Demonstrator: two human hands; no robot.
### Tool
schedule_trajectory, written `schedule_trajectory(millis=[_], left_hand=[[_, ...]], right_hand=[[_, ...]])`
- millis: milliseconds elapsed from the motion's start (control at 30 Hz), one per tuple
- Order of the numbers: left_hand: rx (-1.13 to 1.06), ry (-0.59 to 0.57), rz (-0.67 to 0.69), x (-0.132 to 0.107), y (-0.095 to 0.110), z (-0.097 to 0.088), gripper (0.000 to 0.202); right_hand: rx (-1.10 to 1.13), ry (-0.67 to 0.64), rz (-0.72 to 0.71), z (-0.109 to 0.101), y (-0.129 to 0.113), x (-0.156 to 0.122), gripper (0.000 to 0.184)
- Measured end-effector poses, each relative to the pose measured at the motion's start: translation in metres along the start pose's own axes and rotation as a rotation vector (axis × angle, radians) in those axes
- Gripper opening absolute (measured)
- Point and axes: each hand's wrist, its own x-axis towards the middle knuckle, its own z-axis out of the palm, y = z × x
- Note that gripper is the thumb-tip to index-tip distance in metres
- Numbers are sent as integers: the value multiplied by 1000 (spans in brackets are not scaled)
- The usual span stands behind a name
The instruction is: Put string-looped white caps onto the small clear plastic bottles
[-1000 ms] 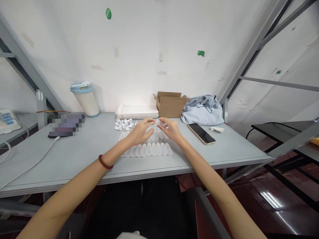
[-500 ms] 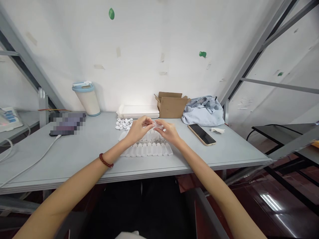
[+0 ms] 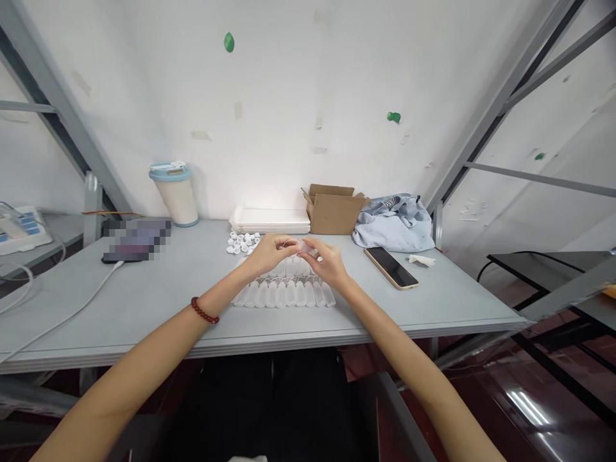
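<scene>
My left hand point(image 3: 270, 252) and my right hand point(image 3: 328, 262) meet over the middle of the table, fingertips pinched close together. Between them is a small translucent tube-like piece point(image 3: 307, 248), partly covered by the fingers; a thin pale loop shows at the left fingertips. Just below the hands lies a row of translucent white tube-like pieces point(image 3: 287, 294) side by side, with thin cords at their upper ends. More such pieces point(image 3: 291, 267) lie behind that row, partly hidden by my hands. A cluster of small white caps point(image 3: 243, 242) sits just left of my left hand.
Along the wall stand a blue-lidded cup point(image 3: 176, 196), a white stack point(image 3: 274, 220), an open cardboard box point(image 3: 335, 213) and a crumpled light-blue cloth point(image 3: 394, 224). A phone point(image 3: 391, 267) and a crumpled tissue point(image 3: 421, 260) lie right. A blurred-out device point(image 3: 137, 240) with a cable lies left.
The whole view has shifted slightly, with the scene sitting a little lower. Both hands stay together; the fingers have moved a little around the translucent piece.
</scene>
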Motion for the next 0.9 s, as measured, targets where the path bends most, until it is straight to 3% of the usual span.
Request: schedule_trajectory(millis=[267, 567, 700, 800, 900], left_hand=[[102, -1, 39, -1, 0, 4, 25], [189, -2, 31, 2, -2, 1, 28], [234, 153, -52, 11, -27, -26, 23], [431, 289, -113, 16, -54, -57, 23], [561, 289, -203, 16, -78, -77, 23]], right_hand=[[48, -17, -116, -2, 2, 0, 26], [31, -8, -64, -3, -1, 0, 25], [16, 74, 51, -6, 6, 10, 26], [66, 141, 209, -8, 16, 28, 28], [186, 207, 381, -5, 27, 47, 30]])
